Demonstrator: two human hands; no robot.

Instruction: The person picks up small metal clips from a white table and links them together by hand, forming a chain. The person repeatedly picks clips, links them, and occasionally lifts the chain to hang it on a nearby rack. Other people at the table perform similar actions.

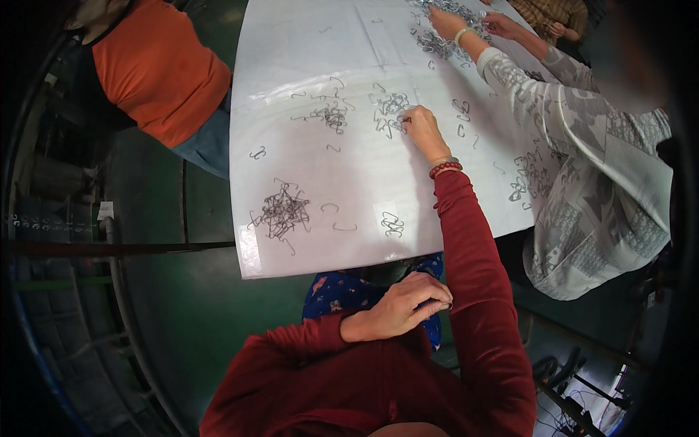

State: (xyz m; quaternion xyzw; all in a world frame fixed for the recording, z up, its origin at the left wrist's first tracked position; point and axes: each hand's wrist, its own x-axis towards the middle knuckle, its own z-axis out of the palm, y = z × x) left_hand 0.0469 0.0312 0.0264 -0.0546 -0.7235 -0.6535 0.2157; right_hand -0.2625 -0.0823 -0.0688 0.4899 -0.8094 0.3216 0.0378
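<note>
My right arm, in a dark red sleeve, stretches out over the white-covered table (349,251). My right hand (426,133) is at the right edge of a loose pile of small S-shaped metal hooks (394,104), its fingers pinched on a dark hook there. Close to my body, beyond the table's near edge, my left hand (399,306) is closed beside my right sleeve. A small dark bit shows at its fingertips, too small to make out. A bigger heap of dark hooks (282,210) lies at the near left, and a small cluster of hooks (392,224) near the front edge.
Another hook pile (333,115) lies left of my right hand, with single hooks scattered about. At right, a person in a grey patterned top (604,182) reaches into a large far heap (443,45). Someone in an orange top (160,73) is at left.
</note>
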